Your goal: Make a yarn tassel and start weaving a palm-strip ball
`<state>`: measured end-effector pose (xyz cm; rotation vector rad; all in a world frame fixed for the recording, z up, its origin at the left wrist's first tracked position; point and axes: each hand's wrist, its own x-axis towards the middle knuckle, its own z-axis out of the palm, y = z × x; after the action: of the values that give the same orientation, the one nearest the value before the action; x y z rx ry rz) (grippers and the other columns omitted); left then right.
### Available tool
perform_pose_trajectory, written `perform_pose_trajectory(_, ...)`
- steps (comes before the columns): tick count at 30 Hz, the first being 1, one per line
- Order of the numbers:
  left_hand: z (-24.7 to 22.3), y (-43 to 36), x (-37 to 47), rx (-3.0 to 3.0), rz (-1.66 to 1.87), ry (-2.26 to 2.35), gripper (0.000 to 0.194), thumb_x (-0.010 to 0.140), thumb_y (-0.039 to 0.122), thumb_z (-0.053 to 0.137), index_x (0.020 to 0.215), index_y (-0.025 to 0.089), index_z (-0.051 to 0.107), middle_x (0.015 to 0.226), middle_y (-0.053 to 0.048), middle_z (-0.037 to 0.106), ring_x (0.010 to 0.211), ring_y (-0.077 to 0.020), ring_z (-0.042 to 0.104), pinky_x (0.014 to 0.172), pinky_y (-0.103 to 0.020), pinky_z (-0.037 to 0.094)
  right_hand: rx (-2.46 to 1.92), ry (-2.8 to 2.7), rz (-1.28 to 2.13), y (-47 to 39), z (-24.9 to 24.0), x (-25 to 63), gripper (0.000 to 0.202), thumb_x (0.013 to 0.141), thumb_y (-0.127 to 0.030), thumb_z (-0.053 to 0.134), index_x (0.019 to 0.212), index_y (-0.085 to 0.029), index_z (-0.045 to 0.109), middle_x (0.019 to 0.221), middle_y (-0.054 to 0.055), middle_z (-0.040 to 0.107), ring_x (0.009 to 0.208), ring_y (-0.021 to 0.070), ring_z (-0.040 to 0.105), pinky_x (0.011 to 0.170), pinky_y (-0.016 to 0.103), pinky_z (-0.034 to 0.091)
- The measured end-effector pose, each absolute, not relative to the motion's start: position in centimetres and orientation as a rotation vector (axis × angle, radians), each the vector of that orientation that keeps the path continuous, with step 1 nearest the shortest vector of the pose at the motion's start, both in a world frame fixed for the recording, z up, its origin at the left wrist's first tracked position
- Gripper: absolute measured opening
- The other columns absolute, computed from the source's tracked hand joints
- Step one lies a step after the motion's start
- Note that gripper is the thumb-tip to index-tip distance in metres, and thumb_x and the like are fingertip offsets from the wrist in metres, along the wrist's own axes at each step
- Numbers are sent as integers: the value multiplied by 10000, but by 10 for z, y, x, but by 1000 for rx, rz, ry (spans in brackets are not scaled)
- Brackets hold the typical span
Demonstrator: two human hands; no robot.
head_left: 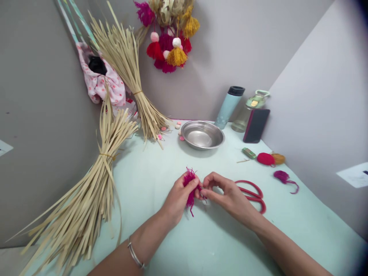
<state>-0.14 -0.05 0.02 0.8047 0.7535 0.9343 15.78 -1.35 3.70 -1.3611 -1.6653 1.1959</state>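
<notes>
Magenta yarn (190, 191), cut into a loose tuft with frayed ends, is pinched between the thumb and fingers of my left hand (179, 195). Beside it, my right hand (222, 189) has its thumb and forefinger closed at the tuft's right side, where a thin strand shows. What those fingertips grip is too small to make out. Red-handled scissors (262, 203) lie just past my right hand, their blades hidden behind it.
A steel bowl (202, 135) sits behind my hands. Straw bundles (105, 176) lie at the left. Yarn balls (266, 158), purple yarn (281, 176), a phone (257, 125) and bottles (230, 107) are at the right. Tassels (176, 56) hang on the wall.
</notes>
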Motion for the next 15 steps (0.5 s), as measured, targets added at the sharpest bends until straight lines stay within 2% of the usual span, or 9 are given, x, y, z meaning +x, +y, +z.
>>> perform_pose_trajectory(2, 1, -1, -1, 803, 933, 751, 244, 836, 399, 626, 817, 164, 562, 591, 34, 515, 598, -103, 521, 674, -232, 431, -1361, -1720, 1204, -14, 37, 157, 92, 858, -276, 611, 798, -210, 588, 791, 0, 659, 752, 166, 577, 708, 282, 420)
perform_pose_trajectory(5, -1, 0, -2, 807, 928, 784, 248, 834, 414, 629, 853, 176, 560, 588, 37, 526, 615, -107, 543, 678, -225, 420, -1383, -1733, 1158, -14, 36, 158, 138, 879, -260, 561, 760, -204, 601, 772, 2, 655, 750, 170, 580, 714, 284, 418)
perform_pose_trajectory(15, -2, -1, -2, 922, 852, 784, 205, 801, 340, 659, 847, 176, 544, 618, 29, 561, 573, -110, 538, 636, -257, 470, -1342, -1468, 1279, -8, 27, 164, 189, 858, -374, 594, 798, -200, 552, 675, -19, 558, 651, 144, 517, 632, 276, 404)
